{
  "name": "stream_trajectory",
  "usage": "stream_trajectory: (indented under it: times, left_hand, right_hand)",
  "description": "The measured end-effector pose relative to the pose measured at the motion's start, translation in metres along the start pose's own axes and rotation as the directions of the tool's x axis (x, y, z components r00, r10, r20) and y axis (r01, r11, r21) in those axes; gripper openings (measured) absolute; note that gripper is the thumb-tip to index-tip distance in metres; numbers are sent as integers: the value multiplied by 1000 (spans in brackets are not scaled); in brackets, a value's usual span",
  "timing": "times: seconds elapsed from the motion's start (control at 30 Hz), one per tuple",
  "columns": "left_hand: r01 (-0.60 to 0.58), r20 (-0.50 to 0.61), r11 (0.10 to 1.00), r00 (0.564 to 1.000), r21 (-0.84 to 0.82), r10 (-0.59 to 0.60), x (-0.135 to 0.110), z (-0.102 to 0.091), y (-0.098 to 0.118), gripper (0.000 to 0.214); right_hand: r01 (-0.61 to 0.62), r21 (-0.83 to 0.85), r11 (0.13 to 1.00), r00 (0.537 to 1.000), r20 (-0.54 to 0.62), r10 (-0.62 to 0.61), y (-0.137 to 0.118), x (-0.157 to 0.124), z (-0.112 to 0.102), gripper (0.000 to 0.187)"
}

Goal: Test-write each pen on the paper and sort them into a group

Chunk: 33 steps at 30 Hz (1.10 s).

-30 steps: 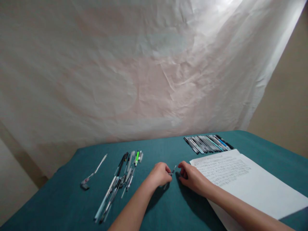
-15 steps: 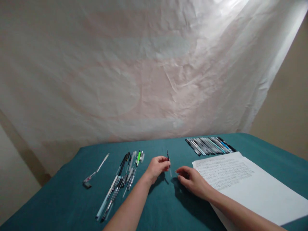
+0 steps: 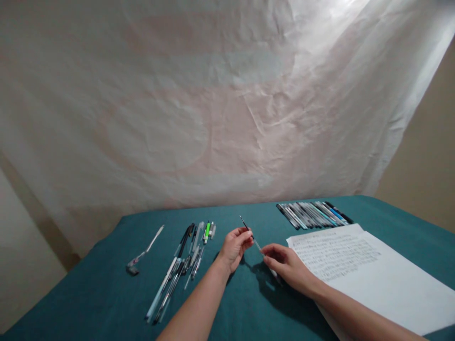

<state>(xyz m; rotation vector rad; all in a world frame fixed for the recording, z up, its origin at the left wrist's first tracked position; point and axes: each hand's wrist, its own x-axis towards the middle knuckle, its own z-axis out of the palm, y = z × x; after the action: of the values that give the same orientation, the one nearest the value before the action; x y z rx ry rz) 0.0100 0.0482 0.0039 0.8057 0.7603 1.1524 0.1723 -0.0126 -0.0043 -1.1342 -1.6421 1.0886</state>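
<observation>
My left hand (image 3: 237, 246) pinches a thin pen refill (image 3: 258, 244), dark toward its upper tip and clear below. The refill slants down to the fingertips of my right hand (image 3: 284, 265). Those fingers are closed round a slim clear pen barrel (image 3: 276, 276), whose lower end shows below the hand. Barrel and refill lie in one line; whether the refill's end is inside the barrel is hidden by my fingers. Both hands are just above the green cloth (image 3: 245, 303).
Loose pens and pen parts (image 3: 170, 284) lie on the left, with a green pen (image 3: 206, 232) behind them. Farther left is a thin white stick-like piece (image 3: 154, 238) by a small dark lump (image 3: 132, 270). A row of pens (image 3: 313, 215) lies back right, behind written paper (image 3: 377, 279).
The refill has tipped from nearly upright to a slant, and its lower end now meets my right fingertips. The barrel in my right hand now shows below the hand.
</observation>
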Motion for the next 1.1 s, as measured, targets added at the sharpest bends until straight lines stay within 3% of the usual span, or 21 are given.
stream_trajectory:
  times: [0.3, 0.57, 1.1]
  left_hand:
    - [-40, 153, 989, 988, 139, 18, -10, 9, -5, 23]
    - [-49, 178, 975, 984, 217, 9, -8, 4, 0, 30]
    - [-74, 40, 993, 997, 87, 71, -2, -3, 7, 28]
  right_hand:
    - [40, 92, 995, 999, -13, -39, 3, 2, -2, 26]
    - [26, 127, 992, 999, -34, -22, 0, 2, -4, 37]
    - [-18, 144, 989, 997, -66, 27, -3, 1, -4, 28]
